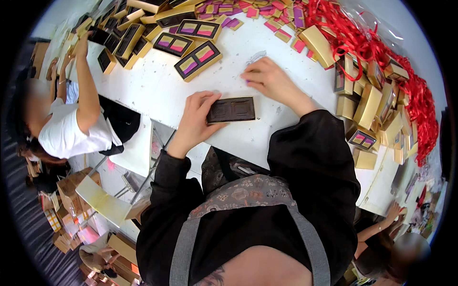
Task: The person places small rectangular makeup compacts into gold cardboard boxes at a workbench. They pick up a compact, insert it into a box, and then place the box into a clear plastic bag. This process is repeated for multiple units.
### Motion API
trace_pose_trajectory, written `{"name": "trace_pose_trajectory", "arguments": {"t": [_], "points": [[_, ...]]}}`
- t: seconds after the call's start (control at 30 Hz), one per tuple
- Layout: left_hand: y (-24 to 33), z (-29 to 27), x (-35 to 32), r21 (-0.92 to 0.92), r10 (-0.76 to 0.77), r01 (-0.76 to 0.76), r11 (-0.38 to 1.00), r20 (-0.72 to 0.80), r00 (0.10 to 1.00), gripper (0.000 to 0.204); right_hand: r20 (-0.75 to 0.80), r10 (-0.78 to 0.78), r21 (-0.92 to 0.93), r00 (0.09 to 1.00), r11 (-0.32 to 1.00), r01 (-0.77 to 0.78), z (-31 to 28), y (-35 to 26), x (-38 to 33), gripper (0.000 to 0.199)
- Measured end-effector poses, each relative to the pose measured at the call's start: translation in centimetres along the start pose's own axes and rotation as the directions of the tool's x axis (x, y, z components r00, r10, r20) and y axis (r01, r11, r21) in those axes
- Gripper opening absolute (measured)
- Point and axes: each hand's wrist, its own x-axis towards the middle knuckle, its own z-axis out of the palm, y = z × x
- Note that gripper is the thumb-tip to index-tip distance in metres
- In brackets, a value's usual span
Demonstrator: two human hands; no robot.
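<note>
My left hand (pixel 196 117) grips the left end of a dark box tray (pixel 233 110) with two recessed compartments and a thin gold edge. The thumb and fingers lie on opposite sides of it, and both recesses show dark. To the upper right of the tray, my right hand (pixel 272 82) is closed in a pinch, a little above the white table. A bit of purple shows at its fingertips; most of that small piece is hidden. Beyond my hands lie three gold boxes, the nearest one (pixel 198 60) holding a purple-and-gold and a pink-and-gold piece in its black insert.
Empty black-lined gold boxes (pixel 129 42) pile up at the far left. Loose pink, purple and gold pieces (pixel 234 23) spread along the back. Red ribbons (pixel 353 33) and stacked gold boxes (pixel 368 106) crowd the right. Co-workers sit at left (pixel 78 128) and lower right (pixel 377 252).
</note>
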Motion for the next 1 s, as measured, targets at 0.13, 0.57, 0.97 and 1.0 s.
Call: {"name": "trace_pose_trajectory", "arguments": {"t": [0.13,0.57,0.97,1.0], "points": [[0.7,2.5,2.0,-0.112,0.014,-0.014,0.994,-0.007,1.0,0.095,-0.237,-0.007,0.119,0.972,0.992,0.036,-0.9,-4.0,-0.5,0.019],[1.0,3.5,3.4,-0.114,0.098,-0.105,0.988,-0.068,0.993,0.075,-0.179,0.293,-0.49,0.939,0.801,-0.343,-3.8,0.8,4.0,0.024],[0.9,3.4,3.2,-0.123,0.06,-0.066,0.99,-0.052,0.997,0.069,-0.303,0.305,-0.162,0.903,0.917,-0.365,-3.0,3.0,-1.2,0.02],[0.9,3.5,3.2,-0.128,0.062,-0.069,0.989,-0.057,0.996,0.068,-0.418,0.231,-0.264,0.879,0.895,-0.361,-2.2,2.4,0.1,0.017]]}}
